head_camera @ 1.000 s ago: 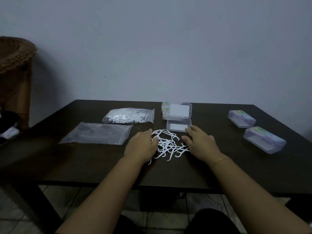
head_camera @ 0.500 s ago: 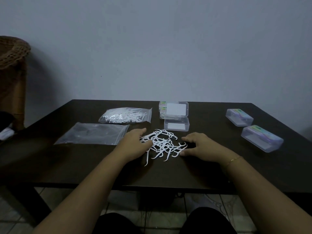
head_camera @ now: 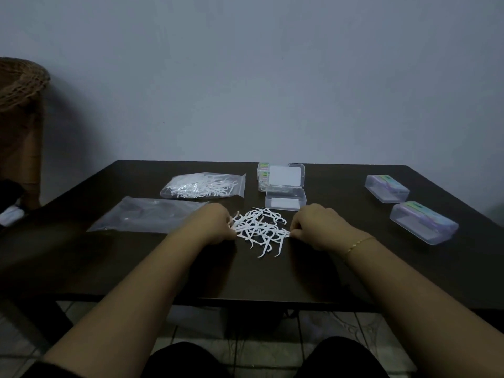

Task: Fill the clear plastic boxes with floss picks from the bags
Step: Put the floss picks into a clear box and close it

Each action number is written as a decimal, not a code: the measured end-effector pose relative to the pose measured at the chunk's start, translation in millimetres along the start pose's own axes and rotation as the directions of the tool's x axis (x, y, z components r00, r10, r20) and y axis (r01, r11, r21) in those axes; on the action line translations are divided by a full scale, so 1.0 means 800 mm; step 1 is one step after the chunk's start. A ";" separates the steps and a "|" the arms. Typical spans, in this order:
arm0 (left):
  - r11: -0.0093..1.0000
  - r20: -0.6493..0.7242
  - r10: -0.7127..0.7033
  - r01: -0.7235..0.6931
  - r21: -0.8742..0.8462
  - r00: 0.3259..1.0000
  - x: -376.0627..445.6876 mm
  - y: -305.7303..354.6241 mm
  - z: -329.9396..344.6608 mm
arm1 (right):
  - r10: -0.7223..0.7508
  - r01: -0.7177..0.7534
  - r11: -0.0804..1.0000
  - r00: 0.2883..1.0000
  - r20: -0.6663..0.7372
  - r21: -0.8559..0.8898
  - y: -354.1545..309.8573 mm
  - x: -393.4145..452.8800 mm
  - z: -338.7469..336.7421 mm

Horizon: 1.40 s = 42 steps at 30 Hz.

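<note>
Beside the floss picks (head_camera: 259, 227), left hand (head_camera: 212, 227) and right hand (head_camera: 316, 227) curl, pinching them.

A dark wooden bench (head_camera: 313, 271) stands against a pale wall. At its middle lies a loose heap of white floss picks (head_camera: 260, 229). Behind the heap sits an open clear box (head_camera: 285, 201), its lid (head_camera: 286, 175) raised toward the wall. To the left lie a flat empty bag (head_camera: 147, 217) and, beyond it, a bag of floss picks (head_camera: 203, 186). Two closed clear boxes sit at the right: the far one (head_camera: 387, 188) and the near one (head_camera: 423, 225), well apart from the heap.
</note>
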<state>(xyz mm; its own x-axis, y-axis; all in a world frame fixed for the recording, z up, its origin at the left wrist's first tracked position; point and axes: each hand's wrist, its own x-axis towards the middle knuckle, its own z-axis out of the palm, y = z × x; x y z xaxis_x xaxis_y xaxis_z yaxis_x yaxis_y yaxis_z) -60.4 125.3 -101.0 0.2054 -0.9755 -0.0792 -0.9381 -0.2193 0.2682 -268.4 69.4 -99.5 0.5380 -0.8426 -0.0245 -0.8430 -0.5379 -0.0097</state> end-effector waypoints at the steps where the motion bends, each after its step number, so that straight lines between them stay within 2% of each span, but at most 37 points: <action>1: 1.000 -0.024 -0.005 0.006 0.026 1.000 0.001 0.001 0.000 | 0.012 -0.012 1.000 1.000 0.004 -0.025 -0.001 0.000 -0.001; 5: 0.994 -0.046 -0.004 0.009 0.113 0.999 0.002 0.007 0.003 | 0.038 -0.037 0.997 0.999 0.020 -0.067 -0.007 0.002 -0.003; 9: 0.984 -0.131 0.021 0.003 0.177 0.991 -0.001 0.006 0.013 | 0.047 -0.046 0.997 0.998 0.029 -0.057 -0.011 0.006 0.001; 13: 0.992 -0.219 0.044 -0.017 0.122 0.975 -0.005 -0.001 0.019 | 0.061 -0.064 0.992 0.998 0.035 0.105 -0.003 0.004 0.003; 20: 0.999 -0.238 0.018 -0.029 -0.044 0.971 0.006 -0.009 0.012 | 0.063 -0.040 0.908 0.997 -0.042 0.417 0.017 -0.007 0.003; 26: 0.995 -0.325 -0.015 -0.018 -0.099 0.946 0.021 0.000 -0.001 | 0.102 0.058 0.821 0.964 -0.246 0.568 0.033 0.005 -0.001; 30: 0.976 -0.383 -0.020 -0.065 -0.208 0.924 0.033 0.017 0.004 | 0.200 0.102 0.763 0.902 -0.383 0.639 0.040 0.026 -0.003; 34: 0.921 -0.415 -0.041 -0.126 -0.368 0.909 0.047 0.032 0.016 | 0.247 0.104 0.781 0.854 -0.458 0.616 0.040 0.055 -0.006; 37: 0.889 -0.449 -0.055 -0.162 -0.429 0.892 0.060 0.041 0.018 | 0.286 0.051 0.816 0.830 -0.478 0.576 0.041 0.075 0.002; 42: 0.850 -0.542 -0.040 -0.256 -0.460 0.839 0.089 0.056 0.016 | 0.262 -0.093 0.905 0.891 -0.371 0.415 0.048 0.091 0.014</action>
<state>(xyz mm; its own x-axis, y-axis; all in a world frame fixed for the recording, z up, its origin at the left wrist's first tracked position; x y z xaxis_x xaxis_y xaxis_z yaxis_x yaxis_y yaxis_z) -91.2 46.7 -107.2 0.3616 -0.8203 0.4430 -0.7218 0.0544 0.6900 -261.9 -12.6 -112.6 0.2602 -0.9011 0.3469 -0.8152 -0.3976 -0.4212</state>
